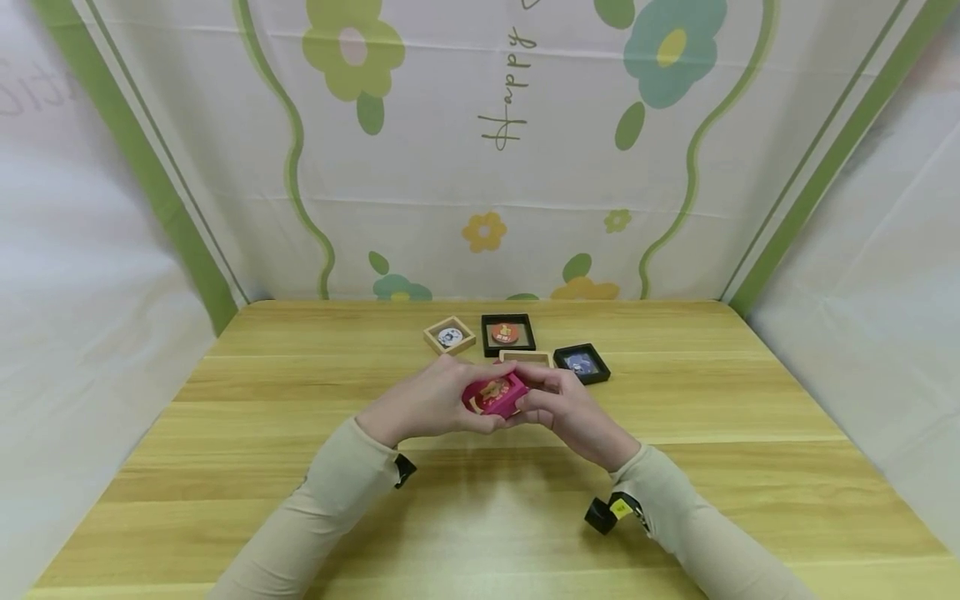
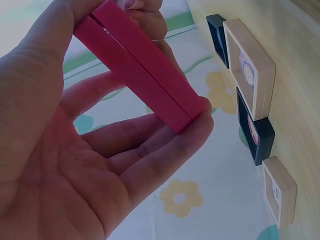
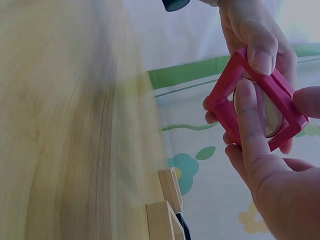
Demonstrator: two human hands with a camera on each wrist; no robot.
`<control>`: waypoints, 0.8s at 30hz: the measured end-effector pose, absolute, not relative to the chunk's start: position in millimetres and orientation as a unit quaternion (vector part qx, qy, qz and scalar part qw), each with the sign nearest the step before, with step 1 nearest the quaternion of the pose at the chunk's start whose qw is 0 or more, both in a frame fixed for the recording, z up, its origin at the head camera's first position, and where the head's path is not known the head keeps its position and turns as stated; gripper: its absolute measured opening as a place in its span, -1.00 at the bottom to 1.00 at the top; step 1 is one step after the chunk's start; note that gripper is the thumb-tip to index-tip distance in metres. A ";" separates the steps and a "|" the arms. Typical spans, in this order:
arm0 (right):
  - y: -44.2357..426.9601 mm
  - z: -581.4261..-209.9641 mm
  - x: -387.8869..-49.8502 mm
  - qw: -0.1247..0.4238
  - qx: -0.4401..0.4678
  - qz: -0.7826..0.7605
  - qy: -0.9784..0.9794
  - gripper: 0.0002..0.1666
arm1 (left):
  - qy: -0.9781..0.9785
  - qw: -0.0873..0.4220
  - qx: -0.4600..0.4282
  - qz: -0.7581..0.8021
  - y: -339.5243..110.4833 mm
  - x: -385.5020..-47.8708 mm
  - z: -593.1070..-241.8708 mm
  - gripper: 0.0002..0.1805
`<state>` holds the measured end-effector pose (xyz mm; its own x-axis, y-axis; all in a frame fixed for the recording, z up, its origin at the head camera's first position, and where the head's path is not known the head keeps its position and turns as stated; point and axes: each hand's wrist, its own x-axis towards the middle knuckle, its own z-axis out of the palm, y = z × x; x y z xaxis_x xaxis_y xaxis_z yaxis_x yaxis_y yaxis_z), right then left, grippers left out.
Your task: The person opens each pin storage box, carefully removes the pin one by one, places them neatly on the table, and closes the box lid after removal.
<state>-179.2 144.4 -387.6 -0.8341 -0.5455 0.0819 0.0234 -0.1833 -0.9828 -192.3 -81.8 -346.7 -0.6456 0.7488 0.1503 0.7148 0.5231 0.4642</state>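
Observation:
Both hands hold a pink-red square frame [image 1: 512,403] above the table, with a round gold-printed piece showing in it. The left hand [image 1: 438,400] grips its left side between thumb and fingers; in the left wrist view the frame [image 2: 145,70] is seen edge-on with a thin seam, and the left hand [image 2: 75,145] cups it. At its right side, the right hand [image 1: 573,412] pinches the frame. The right wrist view shows one finger of the right hand [image 3: 280,175] against the round piece inside the pink frame [image 3: 225,107].
Behind the hands on the wooden table [image 1: 300,467] lie a light wooden frame [image 1: 467,343], a black frame with a red disc [image 1: 505,334], a black frame with a blue piece [image 1: 600,375] and another light frame [image 1: 527,356], partly hidden. Printed cloth [image 1: 450,167] hangs behind.

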 end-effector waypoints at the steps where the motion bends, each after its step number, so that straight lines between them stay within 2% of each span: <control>1: 144.3 -387.3 -179.2 0.193 -0.213 -0.739 0.609 -0.32 | 0.872 0.034 0.419 0.250 -81.7 -192.3 -346.7 -0.27; 24: 145.1 -388.3 -176.9 0.206 -0.218 -0.737 0.605 -0.27 | 0.872 0.014 0.432 0.230 -80.0 -191.3 -348.7 -0.28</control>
<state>-176.9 145.1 -388.3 -0.8200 -0.5680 0.0712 0.0409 -0.1823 -0.9824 -191.3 -80.0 -348.7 -0.6259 0.7602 0.1740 0.7473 0.5208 0.4127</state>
